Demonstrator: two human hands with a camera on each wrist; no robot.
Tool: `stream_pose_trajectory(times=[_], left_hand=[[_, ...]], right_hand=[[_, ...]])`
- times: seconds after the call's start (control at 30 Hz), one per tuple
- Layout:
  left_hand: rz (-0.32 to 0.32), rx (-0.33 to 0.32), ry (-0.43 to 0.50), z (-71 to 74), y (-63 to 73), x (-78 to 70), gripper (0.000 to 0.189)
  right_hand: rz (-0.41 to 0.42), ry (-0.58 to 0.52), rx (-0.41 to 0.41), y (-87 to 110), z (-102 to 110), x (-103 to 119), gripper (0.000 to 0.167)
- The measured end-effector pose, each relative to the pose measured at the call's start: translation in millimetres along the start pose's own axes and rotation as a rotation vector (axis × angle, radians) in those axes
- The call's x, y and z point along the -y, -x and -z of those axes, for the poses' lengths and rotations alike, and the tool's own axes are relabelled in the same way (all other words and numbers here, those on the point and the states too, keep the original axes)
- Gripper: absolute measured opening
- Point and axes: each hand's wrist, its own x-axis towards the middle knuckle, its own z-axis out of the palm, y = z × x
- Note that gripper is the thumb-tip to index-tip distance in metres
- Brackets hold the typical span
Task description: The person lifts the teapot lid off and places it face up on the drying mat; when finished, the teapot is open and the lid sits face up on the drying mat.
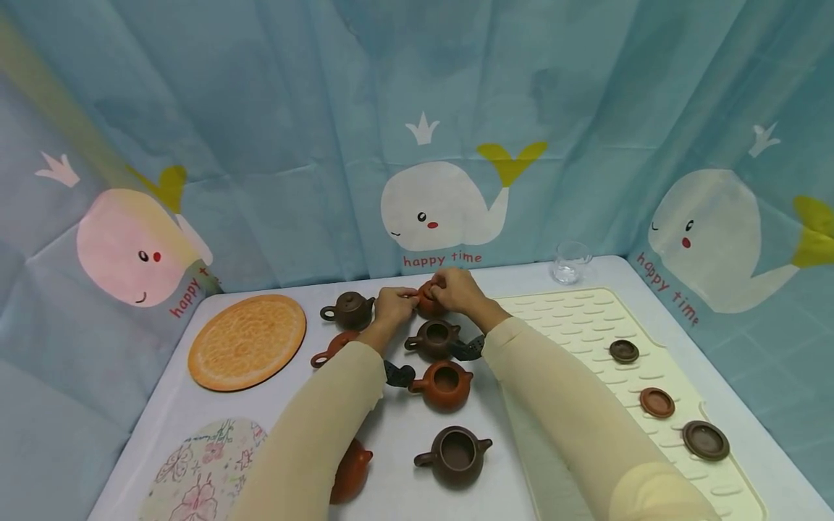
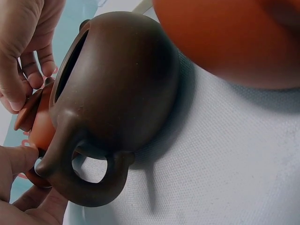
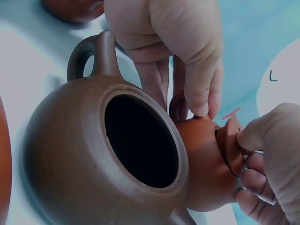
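At the far side of the table, a small reddish-brown teapot (image 1: 428, 307) stands between both hands. My left hand (image 1: 394, 307) pinches its handle (image 3: 177, 108) with thumb and fingers. My right hand (image 1: 460, 291) pinches the matching teapot lid (image 3: 229, 144), which sits tilted at the pot's mouth, one side raised. Just nearer stands a dark brown teapot (image 3: 70, 140) without a lid, its opening black inside; it overlaps part of the reddish pot in both wrist views. Another lidless reddish teapot (image 1: 447, 387) stands nearer still, and a dark lidless one (image 1: 457, 456) closest to me.
Left of the hands are a dark lidded teapot (image 1: 351, 310) and two reddish teapots, partly behind my left arm. A cream mat (image 1: 567, 318) on the right bears three lids. A glass cup (image 1: 569, 263) stands behind it. Two round mats, one orange (image 1: 247, 341), lie left.
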Motion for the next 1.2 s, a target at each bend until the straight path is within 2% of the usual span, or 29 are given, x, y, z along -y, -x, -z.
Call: stream_pose_trajectory(times=[0.33,0.47,0.57,0.63,0.87,1.2], left_hand=[[0.007,0.012,0.025,0.9,-1.1,0.5,0.014],[0.005,0.007,0.026,0.6,-1.2,0.1,0.015],[0.012,0.001,0.016,0.8,-0.6,-0.6,0.015],[0.019,0.003,0.021,0.8,-0.4,-0.6,0.016],[0.026,0.002,0.029,0.7,0.1,-1.1,0.015],[0.046,-0.005,0.026,0.4,-0.1,-0.9,0.014]], right_hand=[[0.03,-0.023,-0.067,3.6,3.7,-5.1,0.016],[0.056,-0.031,-0.093,4.6,3.6,-8.1,0.025],[0.089,-0.031,-0.089,5.2,3.3,-10.0,0.04],[0.115,-0.023,-0.083,5.7,3.1,-11.0,0.045],[0.213,0.042,-0.069,7.0,4.1,-12.9,0.034],[0.203,0.131,0.003,9.7,8.2,-10.8,0.034]])
